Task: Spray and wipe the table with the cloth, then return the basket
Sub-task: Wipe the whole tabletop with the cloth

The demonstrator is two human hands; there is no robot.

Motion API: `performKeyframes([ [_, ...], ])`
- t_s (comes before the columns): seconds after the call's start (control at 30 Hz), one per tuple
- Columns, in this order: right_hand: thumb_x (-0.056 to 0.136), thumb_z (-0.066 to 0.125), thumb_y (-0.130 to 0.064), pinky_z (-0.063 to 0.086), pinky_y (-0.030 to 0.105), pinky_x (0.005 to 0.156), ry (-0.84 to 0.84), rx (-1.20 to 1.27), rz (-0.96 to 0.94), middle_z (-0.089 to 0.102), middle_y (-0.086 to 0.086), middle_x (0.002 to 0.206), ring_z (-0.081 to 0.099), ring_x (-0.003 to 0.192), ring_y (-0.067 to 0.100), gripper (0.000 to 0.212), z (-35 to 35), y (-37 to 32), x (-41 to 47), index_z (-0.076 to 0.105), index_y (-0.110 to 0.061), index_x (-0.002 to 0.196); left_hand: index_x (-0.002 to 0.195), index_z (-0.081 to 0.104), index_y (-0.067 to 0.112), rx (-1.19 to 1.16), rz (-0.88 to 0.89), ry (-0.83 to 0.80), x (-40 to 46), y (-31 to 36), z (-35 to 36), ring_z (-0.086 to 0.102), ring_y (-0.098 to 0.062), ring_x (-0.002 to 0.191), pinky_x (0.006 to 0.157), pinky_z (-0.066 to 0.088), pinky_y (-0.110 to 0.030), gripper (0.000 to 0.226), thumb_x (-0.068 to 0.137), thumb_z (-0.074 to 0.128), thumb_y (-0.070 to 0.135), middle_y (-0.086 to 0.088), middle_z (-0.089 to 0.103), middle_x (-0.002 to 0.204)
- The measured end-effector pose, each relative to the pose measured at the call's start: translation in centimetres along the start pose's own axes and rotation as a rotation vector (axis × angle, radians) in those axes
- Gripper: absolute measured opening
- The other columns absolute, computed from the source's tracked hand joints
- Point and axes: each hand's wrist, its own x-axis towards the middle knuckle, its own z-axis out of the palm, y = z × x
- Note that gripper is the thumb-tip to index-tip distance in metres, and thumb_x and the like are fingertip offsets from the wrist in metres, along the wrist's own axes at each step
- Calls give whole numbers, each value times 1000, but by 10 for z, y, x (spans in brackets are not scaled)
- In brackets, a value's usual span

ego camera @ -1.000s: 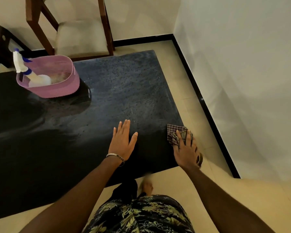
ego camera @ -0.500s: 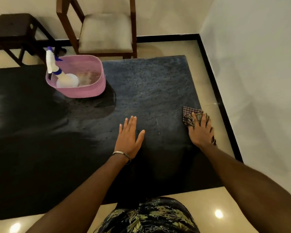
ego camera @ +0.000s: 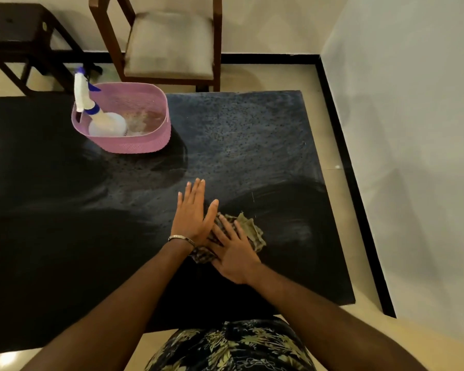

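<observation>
Seen from the head camera, the right hand (ego camera: 232, 257) presses flat, fingers spread, on a checked cloth (ego camera: 248, 230) near the black table's (ego camera: 65, 236) front edge, the left hand (ego camera: 194, 216) lies open and flat just beside it, and a pink basket (ego camera: 134, 143) holding a spray bottle (ego camera: 97, 116) stands farther back.

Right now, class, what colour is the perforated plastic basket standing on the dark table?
Pink: the perforated plastic basket shows best in the head view.
</observation>
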Motion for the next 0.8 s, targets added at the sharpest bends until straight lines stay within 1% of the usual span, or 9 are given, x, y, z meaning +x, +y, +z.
performKeyframes([
  [0.1,90,44,-45,-4,50,120,22,-20,7,-4,-3,167,-7,153,28,71,-1,25,-24,14,-47,154,153,10,13,-18,16,5,0,1,1,-5,-17,148,119,-8,-37,73,94,21,53,-2,6,161],
  [0.27,94,35,-46,-4,55,121,57,43,488,-20,-4,164,-20,150,27,72,-14,104,-75,-10,-52,151,153,11,15,-19,19,1,-10,2,9,-3,-17,149,120,-6,-37,66,100,28,48,-2,8,161],
  [0.4,100,37,-45,-1,57,121,96,132,811,-12,5,166,-12,151,33,69,-20,148,-92,-6,-43,155,153,9,16,-12,4,-3,-18,2,11,-4,-16,148,119,-8,-34,65,100,26,48,0,7,161],
  [0.5,102,37,-45,-3,58,121,132,164,931,-12,8,166,-12,151,36,68,-23,126,-78,-3,-38,157,153,8,16,-15,-5,-2,-22,0,10,-4,-16,148,119,-7,-36,65,100,26,49,0,7,161],
  [0.57,101,38,-44,-6,57,120,123,142,837,-15,10,165,-14,150,36,71,-21,90,-64,-5,-36,157,154,8,17,-18,-11,0,-23,-1,10,-4,-15,148,119,-7,-36,66,99,25,51,0,6,161],
  [0.63,97,39,-42,-6,58,120,91,95,620,-19,8,164,-16,150,37,74,-16,43,-49,-4,-37,157,154,8,16,-31,-5,-8,-21,0,10,-5,-15,148,119,-8,-35,70,97,21,55,1,6,162],
  [0.7,95,39,-43,-6,58,120,23,81,348,-21,5,162,-17,150,37,71,-6,-3,-39,6,-36,158,154,8,16,-29,-1,-17,-19,4,12,-6,-16,148,120,-7,-36,72,95,20,56,0,6,162],
  [0.73,95,40,-44,-7,58,120,-24,83,209,-16,4,164,-16,150,36,67,-1,-21,-36,14,-35,157,154,8,16,-20,0,-20,-18,8,13,-6,-16,148,120,-7,-36,71,96,20,55,0,5,162],
  [0.8,95,44,-44,-4,58,120,-75,53,-24,5,6,166,-6,151,38,62,11,-42,-35,25,-33,153,153,7,16,-4,-9,-28,-16,15,16,-7,-15,148,120,-7,-37,67,99,23,52,0,4,162],
])
